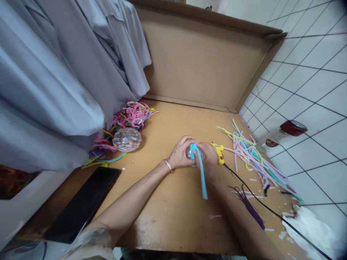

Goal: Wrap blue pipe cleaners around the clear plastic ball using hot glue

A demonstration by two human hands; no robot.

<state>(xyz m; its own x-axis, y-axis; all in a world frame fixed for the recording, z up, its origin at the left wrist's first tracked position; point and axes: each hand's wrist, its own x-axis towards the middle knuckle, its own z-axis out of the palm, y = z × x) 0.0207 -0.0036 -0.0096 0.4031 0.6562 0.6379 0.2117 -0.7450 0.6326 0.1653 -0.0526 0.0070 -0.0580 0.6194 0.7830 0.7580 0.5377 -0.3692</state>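
Observation:
Both hands close around a small clear ball (189,152) above the middle of the table. My left hand (180,151) grips its left side, the fingers wrapped over the far edge. On the right side, my right hand (208,155) presses against the ball and a blue pipe cleaner (202,177). Strands of the same blue lie across the ball's top, and the pipe cleaner's loose end hangs toward me. Just beyond my right hand lies a yellow glue gun (219,153), its nozzle end partly hidden by the hand.
A patterned clear ball (127,139) and a heap of coloured pipe cleaners (132,115) lie at left, near a black phone (84,204). More pipe cleaners (249,151), a jar with a red lid (293,127), purple strands (251,207) and a black cord (252,193) are at right. Cardboard (200,61) stands behind.

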